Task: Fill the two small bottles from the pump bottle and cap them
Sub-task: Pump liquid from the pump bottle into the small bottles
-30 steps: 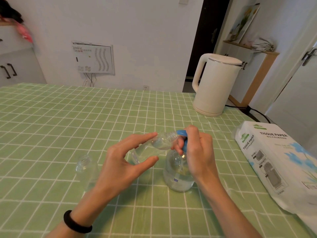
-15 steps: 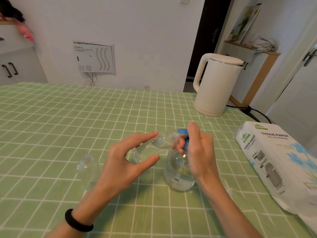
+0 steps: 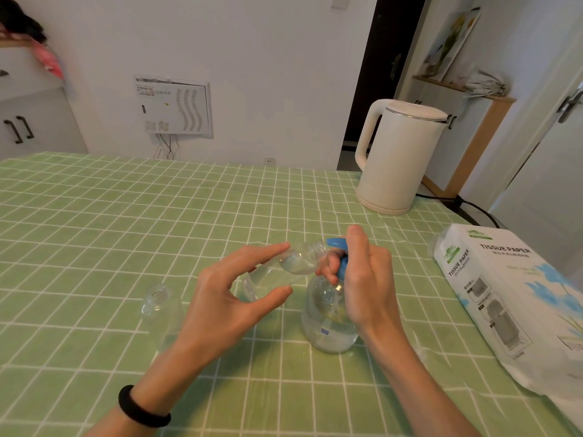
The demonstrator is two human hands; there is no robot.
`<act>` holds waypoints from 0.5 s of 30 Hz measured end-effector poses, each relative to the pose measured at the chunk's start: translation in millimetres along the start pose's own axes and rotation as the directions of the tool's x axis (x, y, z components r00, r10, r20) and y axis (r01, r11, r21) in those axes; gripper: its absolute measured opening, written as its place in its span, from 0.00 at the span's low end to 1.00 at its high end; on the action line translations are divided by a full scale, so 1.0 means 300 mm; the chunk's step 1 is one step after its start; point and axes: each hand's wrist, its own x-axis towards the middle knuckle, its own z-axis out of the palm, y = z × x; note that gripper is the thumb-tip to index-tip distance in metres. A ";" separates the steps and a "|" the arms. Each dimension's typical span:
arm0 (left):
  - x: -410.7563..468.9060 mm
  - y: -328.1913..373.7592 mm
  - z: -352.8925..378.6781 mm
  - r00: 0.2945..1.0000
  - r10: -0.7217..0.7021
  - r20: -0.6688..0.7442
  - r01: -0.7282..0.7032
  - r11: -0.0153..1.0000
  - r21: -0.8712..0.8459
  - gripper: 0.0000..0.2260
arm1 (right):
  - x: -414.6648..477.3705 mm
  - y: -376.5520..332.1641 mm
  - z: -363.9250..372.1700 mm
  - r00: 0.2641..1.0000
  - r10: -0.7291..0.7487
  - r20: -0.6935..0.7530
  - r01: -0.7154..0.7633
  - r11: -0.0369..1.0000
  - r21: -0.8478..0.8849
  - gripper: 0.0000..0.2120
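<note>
Change: I see almost none since half a second ago; both hands keep their grips and the bottles sit where they were.
Left hand (image 3: 227,298): pinches the tilted small bottle (image 3: 284,269) between forefinger and thumb, above the middle of the desk (image 3: 126,231), its open mouth touching the nozzle.
Right hand (image 3: 366,285): grips the pump bottle (image 3: 325,323) at its blue pump head (image 3: 342,268), forefinger over the top, other fingers curled below.
Second small bottle (image 3: 161,310): upright and uncapped, just left of my left hand.
Around: white kettle (image 3: 397,159) at the far right corner; tissue paper pack (image 3: 511,298) along the right edge.
In the way: my right hand hides most of the pump head; my left wrist covers the second bottle's lower right side.
</note>
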 end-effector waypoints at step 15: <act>0.001 -0.001 -0.001 1.000 -0.002 0.002 0.002 1.000 0.003 0.24 | 0.005 0.009 0.000 1.000 0.016 0.009 -0.016 1.000 0.017 0.31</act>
